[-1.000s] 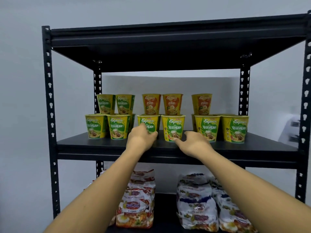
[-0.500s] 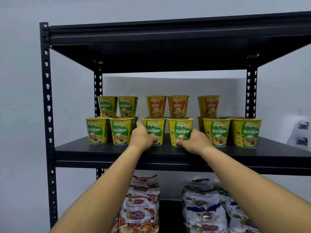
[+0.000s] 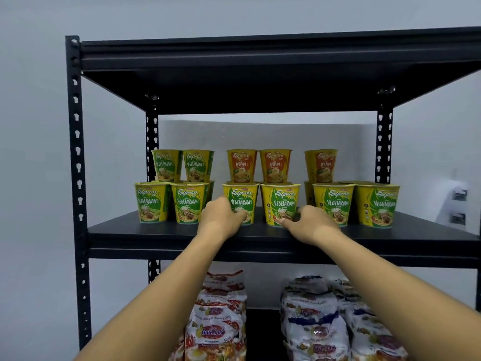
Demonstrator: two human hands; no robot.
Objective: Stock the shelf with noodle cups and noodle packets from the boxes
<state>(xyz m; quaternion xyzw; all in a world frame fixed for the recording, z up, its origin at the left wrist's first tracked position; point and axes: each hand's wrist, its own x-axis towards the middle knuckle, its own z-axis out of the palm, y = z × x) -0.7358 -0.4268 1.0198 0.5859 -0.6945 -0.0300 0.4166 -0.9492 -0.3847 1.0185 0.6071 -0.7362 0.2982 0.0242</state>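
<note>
Black metal shelving (image 3: 166,230) stood against a pale wall (image 3: 31,152); the left hand (image 3: 221,217) curled round a yellow-and-green paper noodle cup (image 3: 242,196) in the front row; the right hand (image 3: 315,225) pinched the base of the matching cup (image 3: 281,201) beside it; plastic noodle packets (image 3: 218,321) lay below both hands.

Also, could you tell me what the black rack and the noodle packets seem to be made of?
The black slotted shelving rack looks like matte painted metal, given its punched uprights. The white noodle packets look like glossy plastic film: crinkled, with highlights.
</note>
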